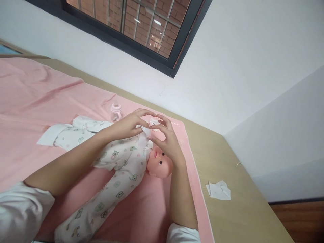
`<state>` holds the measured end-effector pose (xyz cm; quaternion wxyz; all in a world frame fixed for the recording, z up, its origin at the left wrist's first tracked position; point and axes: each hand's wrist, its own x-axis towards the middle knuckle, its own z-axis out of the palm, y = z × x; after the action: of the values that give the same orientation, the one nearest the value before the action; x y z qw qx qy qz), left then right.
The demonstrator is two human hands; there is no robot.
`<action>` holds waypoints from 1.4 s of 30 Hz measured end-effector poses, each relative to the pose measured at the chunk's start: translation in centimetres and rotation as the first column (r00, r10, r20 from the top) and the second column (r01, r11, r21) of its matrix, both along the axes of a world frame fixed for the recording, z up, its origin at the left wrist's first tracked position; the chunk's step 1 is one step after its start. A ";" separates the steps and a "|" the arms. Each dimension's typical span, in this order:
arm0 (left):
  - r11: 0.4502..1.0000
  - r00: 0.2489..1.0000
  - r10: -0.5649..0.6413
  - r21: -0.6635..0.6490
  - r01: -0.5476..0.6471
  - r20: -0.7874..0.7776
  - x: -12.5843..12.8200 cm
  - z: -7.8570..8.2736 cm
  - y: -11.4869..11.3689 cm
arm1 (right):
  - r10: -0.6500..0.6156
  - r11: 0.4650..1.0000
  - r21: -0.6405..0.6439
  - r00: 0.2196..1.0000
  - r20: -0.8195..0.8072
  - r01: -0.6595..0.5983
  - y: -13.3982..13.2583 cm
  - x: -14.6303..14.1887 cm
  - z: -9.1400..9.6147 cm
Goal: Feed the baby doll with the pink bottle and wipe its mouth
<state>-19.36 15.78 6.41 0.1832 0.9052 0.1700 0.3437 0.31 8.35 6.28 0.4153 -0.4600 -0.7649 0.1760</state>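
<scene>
A baby doll (159, 163) lies on its back on a pink sheet (37, 94), dressed in a white printed romper (121, 162). My left hand (129, 123) and my right hand (165, 138) meet above the doll's shoulder. Both pinch a small piece of white cloth (146, 129) at the romper's collar, with the fingers curled around it. My forearms cross over the doll's body and head.
A pink baby bottle (115, 111) stands on the sheet just beyond my hands. A second white garment (68, 133) lies spread to the left. A crumpled white tissue (219, 190) rests on the bare beige mattress (227, 162) at right. A white wall and a dark-framed window are behind.
</scene>
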 end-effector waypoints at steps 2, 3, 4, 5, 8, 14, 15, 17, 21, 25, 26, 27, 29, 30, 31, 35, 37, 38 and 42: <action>1.000 1.000 0.008 -0.002 -0.008 0.004 -0.3 0.2 0.0 | -0.027 1.000 -0.011 1.000 -0.005 0.027 0.0 -0.1 -0.1; 1.000 1.000 0.020 -0.001 -0.020 0.002 -0.3 0.2 0.0 | -0.038 0.999 -0.018 0.999 -0.010 0.038 0.0 -0.1 -0.1; 0.999 0.999 0.034 0.001 -0.034 -0.002 -0.4 0.3 0.1 | -0.045 0.999 -0.028 0.999 -0.013 0.045 -0.1 -0.1 0.0; 0.999 0.999 0.047 0.007 -0.047 -0.006 -0.4 0.2 0.1 | -0.047 0.998 -0.041 0.999 -0.017 0.046 -0.2 -0.1 0.1; 0.997 0.997 0.074 0.037 -0.073 -0.022 -0.3 0.0 0.4 | -0.044 0.996 -0.080 0.998 -0.036 0.041 -0.2 -0.1 0.2; 0.973 0.973 0.230 0.034 -0.230 -0.016 -1.3 -0.2 2.6 | -0.253 0.956 -0.197 0.953 -0.167 0.219 0.5 1.2 -0.1; 0.964 0.964 0.265 0.016 -0.265 0.006 -1.8 -0.2 3.2 | -0.313 0.936 -0.223 0.934 -0.175 0.272 0.6 1.7 -0.1; 0.948 0.946 0.317 -0.060 -0.313 0.069 -2.9 -0.3 4.6 | -0.404 0.898 -0.258 0.901 -0.159 0.357 0.7 2.8 0.0; 0.863 0.884 0.404 -0.418 -0.283 0.236 -4.9 -1.0 7.1 | -0.501 0.845 -0.258 0.862 -0.077 0.469 0.5 5.1 0.1; 0.694 0.780 0.582 -0.641 -0.328 0.230 -6.1 -2.6 9.3 | -0.508 0.827 -0.326 0.858 -0.080 0.459 1.2 7.2 -1.0; 0.662 0.753 0.625 -0.651 -0.372 0.205 -6.4 -3.1 9.9 | -0.508 0.818 -0.357 0.858 -0.080 0.451 1.5 7.7 -1.4; 0.631 0.728 0.664 -0.650 -0.423 0.171 -6.6 -3.7 10.5 | -0.513 0.807 -0.382 0.855 -0.075 0.451 2.0 8.2 -1.9; 0.575 0.692 0.718 -0.623 -0.530 0.074 -7.1 -4.7 11.5 | -0.531 0.786 -0.405 0.845 -0.057 0.467 3.3 9.0 -2.7; 0.552 0.683 0.730 -0.603 -0.576 0.016 -7.4 -5.2 12.0 | -0.538 0.782 -0.406 0.841 -0.060 0.472 4.0 9.3 -3.0; 0.533 0.679 0.733 -0.582 -0.614 -0.045 -7.6 -5.6 12.4 | -0.541 0.783 -0.407 0.838 -0.073 0.470 4.9 9.5 -3.3; 0.517 0.708 0.669 -0.541 -0.663 -0.228 -8.1 -6.7 13.3 | -0.510 0.815 -0.423 0.837 -0.197 0.397 8.7 9.6 -3.7; 0.531 0.728 0.635 -0.539 -0.654 -0.258 -8.1 -7.0 13.4 | -0.476 0.832 -0.454 0.831 -0.289 0.318 10.6 9.6 -4.0; 0.538 0.735 0.625 -0.538 -0.649 -0.263 -8.0 -7.1 13.4 | -0.458 0.836 -0.479 0.823 -0.338 0.269 11.5 9.6 -4.2; 0.558 0.742 0.629 -0.529 -0.639 -0.232 -7.7 -7.6 13.3 | -0.436 0.818 -0.554 0.797 -0.419 0.157 14.0 10.1 -5.8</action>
<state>-27.09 29.11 -1.17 0.3110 0.6852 0.5809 0.3103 10.40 22.33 0.45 0.5006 -0.6014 -0.4650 0.4140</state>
